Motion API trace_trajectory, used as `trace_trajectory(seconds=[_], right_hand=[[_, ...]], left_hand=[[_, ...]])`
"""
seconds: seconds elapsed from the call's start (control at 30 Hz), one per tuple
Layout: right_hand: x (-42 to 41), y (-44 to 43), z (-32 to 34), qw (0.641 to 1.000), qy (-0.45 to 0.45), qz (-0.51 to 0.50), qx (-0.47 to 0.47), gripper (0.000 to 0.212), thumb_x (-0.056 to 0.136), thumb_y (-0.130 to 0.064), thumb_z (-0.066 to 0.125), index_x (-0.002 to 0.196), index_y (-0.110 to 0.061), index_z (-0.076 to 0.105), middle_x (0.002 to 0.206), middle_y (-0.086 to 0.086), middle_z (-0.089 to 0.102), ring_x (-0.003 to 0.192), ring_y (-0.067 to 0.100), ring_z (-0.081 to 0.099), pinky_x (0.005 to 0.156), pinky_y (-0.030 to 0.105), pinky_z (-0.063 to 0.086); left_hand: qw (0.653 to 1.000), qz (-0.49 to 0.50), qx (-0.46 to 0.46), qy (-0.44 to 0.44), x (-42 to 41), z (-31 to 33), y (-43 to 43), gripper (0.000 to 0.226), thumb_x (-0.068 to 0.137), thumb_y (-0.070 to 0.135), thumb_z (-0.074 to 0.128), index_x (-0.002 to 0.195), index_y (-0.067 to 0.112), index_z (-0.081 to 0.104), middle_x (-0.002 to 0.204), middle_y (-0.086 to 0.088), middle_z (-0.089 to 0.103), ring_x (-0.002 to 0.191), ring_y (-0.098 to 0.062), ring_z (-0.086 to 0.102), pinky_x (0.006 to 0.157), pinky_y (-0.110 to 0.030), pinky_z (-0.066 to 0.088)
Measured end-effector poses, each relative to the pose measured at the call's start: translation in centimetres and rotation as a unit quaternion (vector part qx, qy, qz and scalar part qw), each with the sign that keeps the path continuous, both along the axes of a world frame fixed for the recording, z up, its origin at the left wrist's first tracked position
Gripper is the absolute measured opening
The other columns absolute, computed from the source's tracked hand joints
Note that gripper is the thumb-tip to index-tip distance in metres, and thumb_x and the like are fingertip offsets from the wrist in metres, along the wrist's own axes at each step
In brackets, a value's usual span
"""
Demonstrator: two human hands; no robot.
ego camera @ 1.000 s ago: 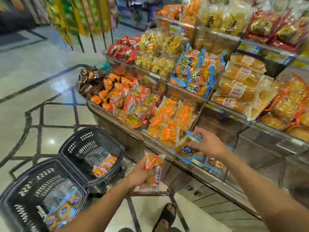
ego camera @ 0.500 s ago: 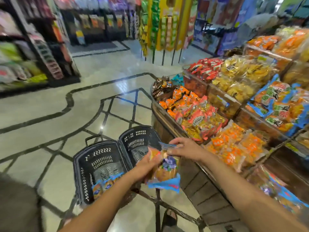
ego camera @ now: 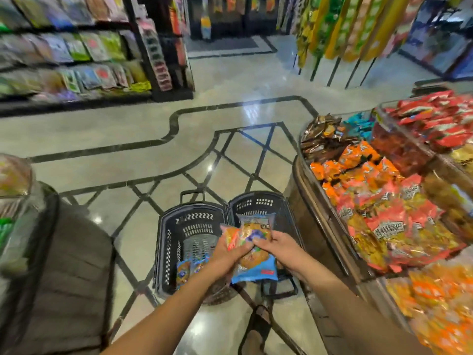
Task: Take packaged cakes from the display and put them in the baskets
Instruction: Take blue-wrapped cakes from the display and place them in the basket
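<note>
Two black baskets stand side by side on the floor, the left basket (ego camera: 176,226) and the right basket (ego camera: 256,202). Above them my left hand (ego camera: 229,254) grips an orange-wrapped cake (ego camera: 230,237). My right hand (ego camera: 279,248) grips a blue-wrapped cake (ego camera: 256,270) beside it. The two packs overlap and my hands touch. Blue-wrapped cakes (ego camera: 188,270) lie in the left basket. The display (ego camera: 384,201) of packaged cakes rises on the right.
A padded brown stand (ego camera: 64,265) is close on the left. Snack shelves (ego camera: 76,55) line the far left wall. Hanging snack strips (ego camera: 340,26) stand at the back right. My sandalled foot (ego camera: 258,326) is below the baskets. Tiled floor lies beyond them.
My right hand lifted a blue-wrapped cake off the display and brought it to my left hand over the baskets. The view has swung left, away from the display.
</note>
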State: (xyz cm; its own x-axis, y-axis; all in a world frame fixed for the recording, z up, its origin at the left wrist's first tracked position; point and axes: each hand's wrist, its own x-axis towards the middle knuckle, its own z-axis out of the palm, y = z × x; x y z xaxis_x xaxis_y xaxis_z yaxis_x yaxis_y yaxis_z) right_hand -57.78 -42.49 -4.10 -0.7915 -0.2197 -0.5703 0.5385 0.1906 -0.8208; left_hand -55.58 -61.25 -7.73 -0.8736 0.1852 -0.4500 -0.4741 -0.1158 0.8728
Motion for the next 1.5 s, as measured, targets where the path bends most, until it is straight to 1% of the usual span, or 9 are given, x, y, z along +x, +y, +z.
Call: trace_trajectory(seconds=[0.07,0.17,0.37,0.53,0.7,0.97,1.13,1.37,1.5], right_hand=[[-2.4,0.5,-0.3,0.999,-0.016,-0.001,-0.037,0.029,0.094,-0.023,0.073,0.117,-0.006,0.070,0.109,0.017,0.076,0.107,0.035,0.071,0.102,0.053,0.052],[-6.0,1.5,-0.7,0.995,-0.055,-0.009,-0.077,0.027,0.099,-0.018,0.065,0.120,-0.001,0.066,0.114,0.021,0.074,0.112,0.038,0.069,0.103,0.051,0.052],[-12.1,1.7,-3.4,0.992,-0.088,-0.007,-0.090,0.031,0.100,-0.021,0.064,0.126,-0.005,0.061,0.118,0.018,0.073,0.113,0.033,0.070,0.106,0.051,0.050],[-14.4,-1.6,-8.2,0.993,-0.101,-0.008,-0.057,0.046,0.085,-0.034,0.080,0.119,-0.008,0.066,0.118,0.014,0.074,0.116,0.032,0.068,0.109,0.055,0.047],[-14.5,-7.2,-13.5,0.989,-0.148,-0.015,-0.023,0.016,0.097,-0.018,0.068,0.108,-0.006,0.067,0.106,0.017,0.076,0.102,0.036,0.072,0.099,0.051,0.055],[-13.2,-16.3,-28.9,0.975,-0.222,-0.003,0.013,0.048,0.083,-0.025,0.081,0.116,0.006,0.064,0.119,0.029,0.068,0.110,0.043,0.067,0.101,0.065,0.048],[-12.4,-21.7,-39.5,0.970,-0.235,0.009,0.067,0.026,0.093,-0.008,0.069,0.118,0.002,0.066,0.113,0.025,0.071,0.102,0.038,0.069,0.092,0.054,0.055],[-9.0,-27.1,-57.6,0.968,-0.185,0.066,0.154,0.057,0.075,-0.040,0.069,0.099,0.011,0.061,0.091,0.033,0.067,0.079,0.038,0.071,0.062,0.052,0.055],[-8.0,-29.9,-61.2,0.960,-0.162,0.078,0.213,0.032,0.093,-0.024,0.071,0.071,-0.011,0.051,0.072,0.012,0.058,0.070,0.029,0.061,0.063,0.042,0.048]], left_hand=[[1.000,-0.011,-0.004,-0.002,-2.0,-0.5,0.2,0.058,0.084,0.045,0.084,0.128,0.014,0.061,0.116,-0.016,0.075,0.078,-0.012,0.077,0.067,-0.024,0.061],[0.999,0.020,-0.011,-0.031,-4.5,-1.1,-0.2,0.083,0.070,0.072,0.082,0.133,0.022,0.059,0.120,-0.005,0.076,0.106,-0.025,0.075,0.097,-0.045,0.058],[0.993,0.102,-0.041,-0.049,-7.5,-3.0,-3.5,0.048,0.089,0.038,0.078,0.128,0.017,0.060,0.117,-0.014,0.075,0.102,-0.028,0.075,0.084,-0.040,0.062],[0.988,0.129,-0.057,-0.062,-8.2,-5.3,-8.6,0.063,0.079,0.050,0.083,0.129,0.019,0.060,0.121,-0.018,0.072,0.108,-0.037,0.072,0.099,-0.061,0.055],[0.980,0.160,-0.081,-0.086,-7.7,-8.9,-14.3,0.052,0.090,0.043,0.079,0.131,0.021,0.058,0.121,-0.010,0.074,0.110,-0.031,0.073,0.099,-0.054,0.056],[0.962,0.213,-0.112,-0.125,-5.8,-17.5,-23.6,0.046,0.087,0.041,0.078,0.126,0.023,0.063,0.117,-0.009,0.076,0.106,-0.029,0.074,0.097,-0.053,0.057],[0.960,0.204,-0.117,-0.155,-4.7,-25.6,-28.9,0.040,0.100,0.031,0.067,0.138,0.022,0.055,0.124,-0.008,0.072,0.113,-0.028,0.072,0.102,-0.057,0.054],[0.963,0.197,-0.097,-0.158,-3.7,-35.4,-32.6,0.045,0.099,0.034,0.068,0.140,0.024,0.053,0.124,-0.008,0.072,0.110,-0.027,0.072,0.083,-0.038,0.062],[0.962,0.201,-0.078,-0.169,-3.3,-39.3,-33.3,0.044,0.099,0.027,0.067,0.140,0.023,0.052,0.127,-0.008,0.071,0.115,-0.027,0.071,0.094,-0.045,0.059]])
